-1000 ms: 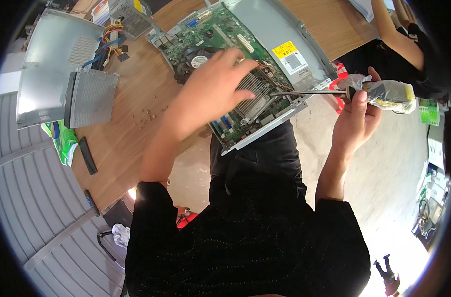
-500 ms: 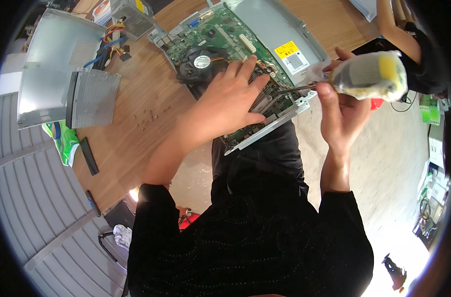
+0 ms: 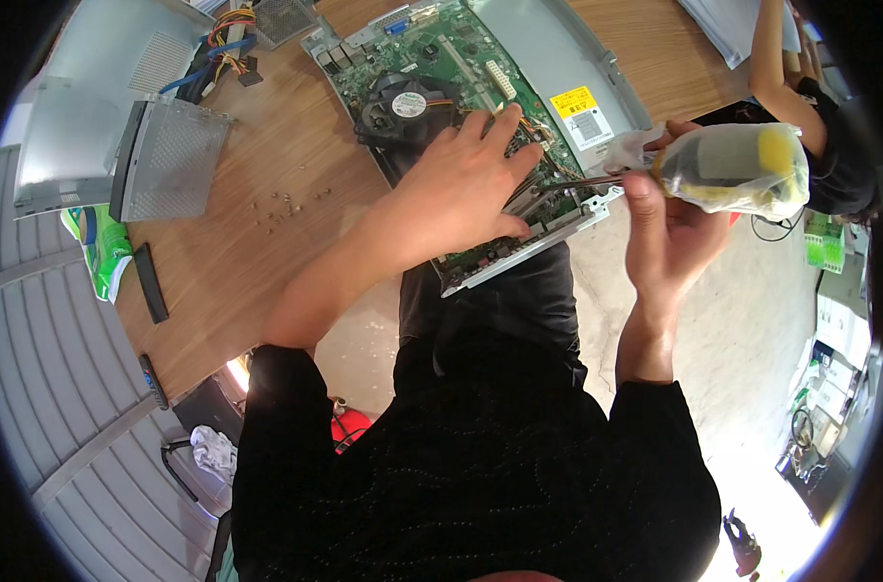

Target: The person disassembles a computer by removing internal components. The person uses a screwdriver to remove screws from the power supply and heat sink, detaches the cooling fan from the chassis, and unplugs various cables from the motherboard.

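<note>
My left hand [image 3: 465,189] lies over the green circuit board [image 3: 461,60], fingers spread and bent, the fingertips among its parts. The board sits in an open metal computer tray [image 3: 596,73] that juts over the table's edge above my legs. A black cooling fan [image 3: 402,109] with a round label is beside my left fingers. My right hand [image 3: 659,228] is closed around a power screwdriver [image 3: 722,170] wrapped in clear plastic, yellow at its end. Its thin shaft [image 3: 587,181] points left, low over the board towards my left hand; the tip is hidden.
Small screws [image 3: 288,206] lie scattered on the wooden table [image 3: 238,281]. To the left are a metal case cover [image 3: 82,107], a perforated metal box [image 3: 170,155], bundled cables [image 3: 230,48] and a black strip [image 3: 150,281]. Another person's arm [image 3: 776,78] is at the upper right.
The view has shifted a little, so the table's things sit further left and higher. Both hands keep nearly the same places at the board, and the screwdriver is still in my right hand.
</note>
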The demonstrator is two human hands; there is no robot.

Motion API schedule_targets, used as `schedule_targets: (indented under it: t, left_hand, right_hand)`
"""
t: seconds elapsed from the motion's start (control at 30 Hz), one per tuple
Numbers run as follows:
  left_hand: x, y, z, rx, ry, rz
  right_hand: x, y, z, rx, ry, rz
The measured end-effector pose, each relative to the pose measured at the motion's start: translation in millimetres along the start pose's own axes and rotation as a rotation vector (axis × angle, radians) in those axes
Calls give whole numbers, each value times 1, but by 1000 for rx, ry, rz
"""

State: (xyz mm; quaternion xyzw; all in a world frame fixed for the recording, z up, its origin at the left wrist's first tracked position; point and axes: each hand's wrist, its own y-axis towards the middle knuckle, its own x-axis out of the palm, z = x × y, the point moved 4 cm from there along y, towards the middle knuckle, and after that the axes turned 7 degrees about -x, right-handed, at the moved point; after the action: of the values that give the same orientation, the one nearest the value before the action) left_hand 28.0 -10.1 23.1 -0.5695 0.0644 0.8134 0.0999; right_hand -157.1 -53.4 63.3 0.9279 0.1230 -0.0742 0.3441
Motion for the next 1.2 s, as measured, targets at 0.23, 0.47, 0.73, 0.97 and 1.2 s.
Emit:
schedule_targets:
  t: [0.23, 0.47, 0.73, 0.97, 1.2]
  left_hand:
    - [-28, 5, 6, 99, -451, 165]
    - [-23, 20, 2, 57, -759, 31]
    - [-29, 21, 2, 85, -663, 84]
    - [-18, 24, -1, 152, -630, 98]
    - [-17, 23, 0, 108, -692, 185]
  right_hand:
    - [20, 4, -18, -74, -101, -450]
    - [21, 25, -6, 170, 305, -464]
    - [10, 34, -32, -83, 25, -103]
    - [23, 38, -30, 0, 331, -120]
    - [21, 32, -31, -114, -53, -278]
